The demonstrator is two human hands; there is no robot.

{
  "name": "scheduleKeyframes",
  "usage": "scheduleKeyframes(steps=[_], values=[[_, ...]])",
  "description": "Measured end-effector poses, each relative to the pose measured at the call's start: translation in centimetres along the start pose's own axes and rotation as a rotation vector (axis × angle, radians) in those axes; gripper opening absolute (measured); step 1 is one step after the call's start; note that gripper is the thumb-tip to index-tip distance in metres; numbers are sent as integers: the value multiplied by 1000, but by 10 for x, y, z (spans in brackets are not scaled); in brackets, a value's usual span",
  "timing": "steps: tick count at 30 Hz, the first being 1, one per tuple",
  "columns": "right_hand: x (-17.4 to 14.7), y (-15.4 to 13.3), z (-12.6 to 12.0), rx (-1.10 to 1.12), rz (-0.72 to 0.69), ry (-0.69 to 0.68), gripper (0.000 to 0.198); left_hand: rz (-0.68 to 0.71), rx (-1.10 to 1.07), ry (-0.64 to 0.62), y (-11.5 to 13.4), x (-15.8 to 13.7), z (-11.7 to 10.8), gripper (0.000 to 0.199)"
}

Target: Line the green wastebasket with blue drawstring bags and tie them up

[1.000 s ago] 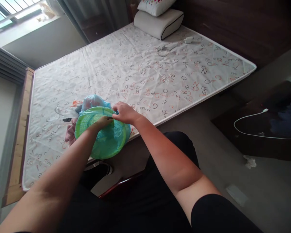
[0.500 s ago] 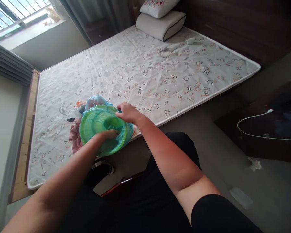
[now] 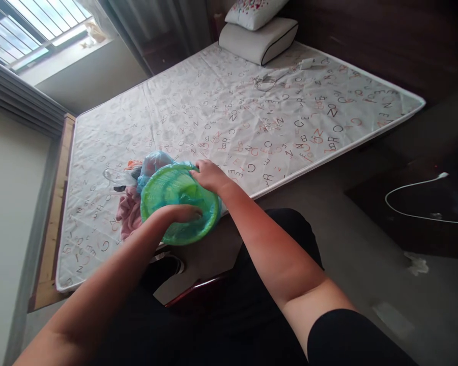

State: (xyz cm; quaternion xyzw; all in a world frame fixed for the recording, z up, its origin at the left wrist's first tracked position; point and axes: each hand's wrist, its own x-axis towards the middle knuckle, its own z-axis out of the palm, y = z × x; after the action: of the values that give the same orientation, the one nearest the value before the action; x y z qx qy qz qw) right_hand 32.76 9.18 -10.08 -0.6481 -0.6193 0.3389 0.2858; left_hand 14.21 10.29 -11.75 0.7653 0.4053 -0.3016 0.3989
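Note:
A green wastebasket (image 3: 147, 190) with a thin blue plastic bag (image 3: 191, 195) lining it is tilted with its mouth toward me at the mattress edge. My right hand (image 3: 209, 175) grips the far right part of its rim, thumb on the inside. Inside the mouth is my left hand (image 3: 185, 213), fingers stretched out against the liner; its fingertips are partly hidden. Behind the rim bulges a blue plastic bag part (image 3: 156, 161). Beside the basket lie a pink cloth (image 3: 129, 213) and a clear plastic item (image 3: 118, 177).
The bare mattress (image 3: 198, 132) bears a folded cushion (image 3: 257, 40), a pillow (image 3: 252, 12) and a cable (image 3: 267, 84). A dark red chair edge (image 3: 193, 292) is below me. On the right, a white charging cable (image 3: 412, 185) lies on a dark surface.
My left hand has shifted within the basket, and more of its back and fingers shows. The basket's mouth faces me slightly more. The whole view has moved a little.

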Motion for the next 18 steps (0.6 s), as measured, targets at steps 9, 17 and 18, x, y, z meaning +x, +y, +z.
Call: scheduleKeyframes(steps=[9,17,18], values=[[9,14,-15,-54,178,161,31,-73,-226,1060,-72,-102,-21,34],[14,28,-23,-45,433,350,26,-527,-266,954,-212,-99,29,36],[14,29,-21,-21,447,366,24,-536,-290,910,-222,-94,34,41]])
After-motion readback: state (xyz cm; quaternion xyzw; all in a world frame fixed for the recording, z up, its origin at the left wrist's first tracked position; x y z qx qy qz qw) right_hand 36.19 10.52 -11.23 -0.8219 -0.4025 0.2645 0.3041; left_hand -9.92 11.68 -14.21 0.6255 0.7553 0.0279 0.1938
